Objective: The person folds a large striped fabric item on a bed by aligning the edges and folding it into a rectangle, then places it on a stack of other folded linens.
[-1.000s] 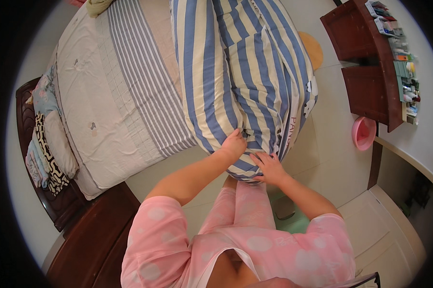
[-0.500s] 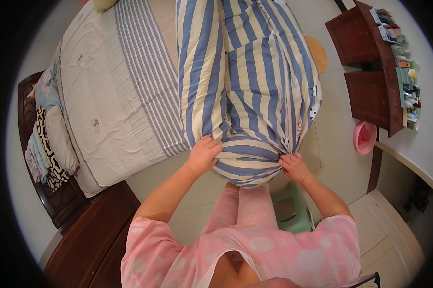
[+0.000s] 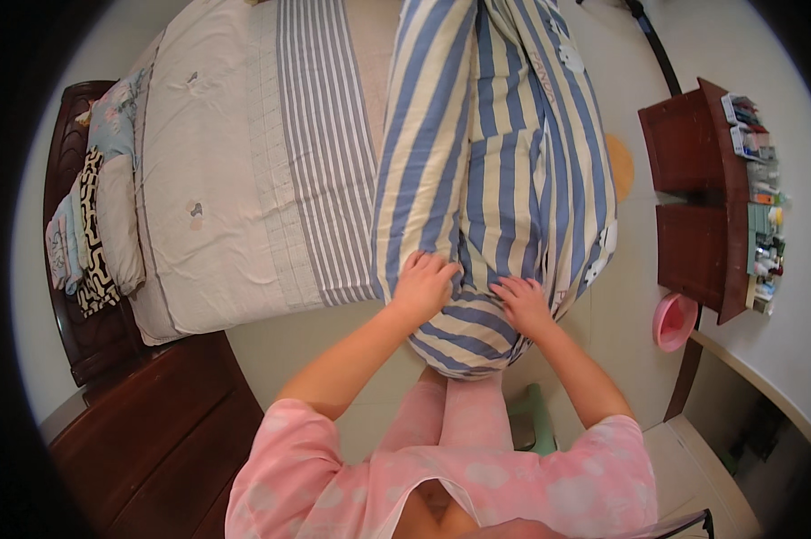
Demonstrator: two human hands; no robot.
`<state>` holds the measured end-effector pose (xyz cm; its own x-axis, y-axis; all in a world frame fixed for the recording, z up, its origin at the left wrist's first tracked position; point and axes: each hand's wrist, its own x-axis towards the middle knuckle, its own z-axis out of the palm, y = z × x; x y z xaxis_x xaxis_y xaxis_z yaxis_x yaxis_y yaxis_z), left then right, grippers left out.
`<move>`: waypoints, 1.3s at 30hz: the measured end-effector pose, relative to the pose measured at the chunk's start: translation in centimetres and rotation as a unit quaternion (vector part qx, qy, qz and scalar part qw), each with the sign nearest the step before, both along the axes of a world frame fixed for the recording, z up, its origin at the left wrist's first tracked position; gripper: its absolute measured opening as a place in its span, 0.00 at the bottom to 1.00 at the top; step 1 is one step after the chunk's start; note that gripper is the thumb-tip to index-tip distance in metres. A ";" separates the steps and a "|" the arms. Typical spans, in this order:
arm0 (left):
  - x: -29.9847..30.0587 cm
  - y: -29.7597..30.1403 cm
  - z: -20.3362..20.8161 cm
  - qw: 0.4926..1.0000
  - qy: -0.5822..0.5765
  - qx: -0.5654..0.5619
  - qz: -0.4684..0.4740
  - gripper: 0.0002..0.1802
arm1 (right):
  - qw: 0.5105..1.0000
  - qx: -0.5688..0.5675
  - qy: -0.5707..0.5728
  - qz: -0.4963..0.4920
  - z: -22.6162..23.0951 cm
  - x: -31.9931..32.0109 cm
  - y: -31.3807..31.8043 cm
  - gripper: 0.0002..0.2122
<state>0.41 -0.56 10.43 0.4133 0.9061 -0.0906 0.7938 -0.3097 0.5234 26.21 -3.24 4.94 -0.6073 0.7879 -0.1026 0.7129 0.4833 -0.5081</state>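
Note:
A blue-and-cream striped quilt lies in long folds along the bed's right side, its near end bunched in front of my legs. My left hand rests on the near part of its left fold, fingers apart and bent over the cloth. On the bunched near end lies my right hand, its fingers spread against the fabric. A deep crease runs between the two hands. The quilt hides whatever is under it.
A bed with a pale sheet fills the left, with pillows by its dark headboard. A dark wooden cabinet with small bottles and boxes stands right, near a pink basin. A green stool is beside my legs.
Both hands have let go of the gathered near edge and moved farther up onto the quilt, the right one also inward. The view has shifted, so the bed and quilt sit differently.

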 end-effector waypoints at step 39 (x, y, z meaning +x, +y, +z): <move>-13.6 21.2 -9.5 0.847 0.258 -0.333 0.323 0.55 | 0.841 -0.328 -0.431 0.013 -3.8 1.9 31.1 0.38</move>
<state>-13.20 20.68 0.98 -0.4003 0.6050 -0.6883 0.8612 0.5051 -0.0568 28.16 27.86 1.13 -0.1011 0.3780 -0.9202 0.9465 0.3214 0.0280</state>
